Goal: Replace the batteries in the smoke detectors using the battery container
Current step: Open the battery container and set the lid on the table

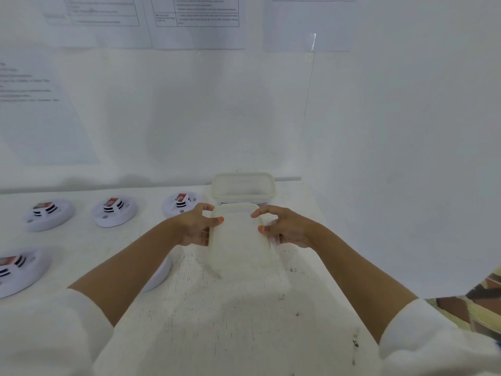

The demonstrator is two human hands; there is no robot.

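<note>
A translucent plastic battery container [243, 187] stands at the back of the white table [217, 308]. In front of it I hold its whitish lid [238, 240] tilted above the table. My left hand [195, 226] grips the lid's left edge, and my right hand [284, 226] grips its right edge. Several white smoke detectors lie upside down on the left, each with a red-and-black battery showing: one [181, 204] beside the container, another [115, 211] further left, a third [48, 214] beyond it. What the container holds is hidden by the lid.
A fourth detector [19, 270] lies at the near left edge, and part of another [160, 275] shows under my left forearm. A white wall with printed sheets [195, 12] rises right behind the table. Patterned fabric [477, 299] is at the right edge.
</note>
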